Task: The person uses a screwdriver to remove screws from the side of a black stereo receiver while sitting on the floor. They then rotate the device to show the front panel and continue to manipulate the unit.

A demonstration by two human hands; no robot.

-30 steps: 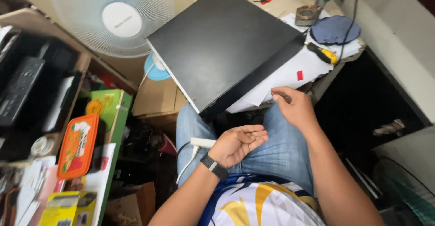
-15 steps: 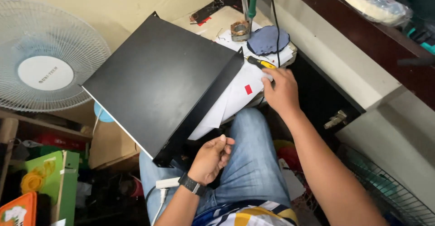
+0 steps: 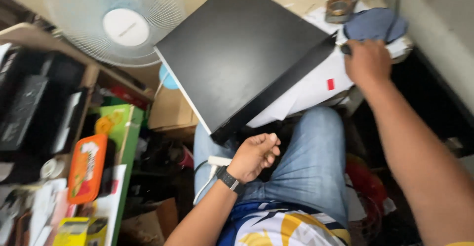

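A flat black metal case (image 3: 242, 53) lies tilted on the table edge above my lap. My right hand (image 3: 368, 63) reaches past its right corner and is closed over a tool on the white paper (image 3: 316, 85). Only the dark end of a screwdriver (image 3: 345, 49) pokes out of the fist. A blue cloth (image 3: 375, 24) lies just beyond that hand. My left hand (image 3: 254, 154), with a black watch on the wrist, hovers over my jeans below the case's front edge. Its fingers are curled in, and nothing shows inside them.
A white fan (image 3: 123, 24) stands at the upper left. Left of my knees are a cardboard box (image 3: 170, 110), a green box (image 3: 118, 127), an orange tin (image 3: 86, 167) and cluttered shelves. A metal ring (image 3: 338, 6) sits near the cloth. A white power strip (image 3: 219, 161) lies by my thigh.
My right hand moved up from the paper's edge to the screwdriver and closed on it. My left hand's open palm curled into a loose fist. The camera view swung about.
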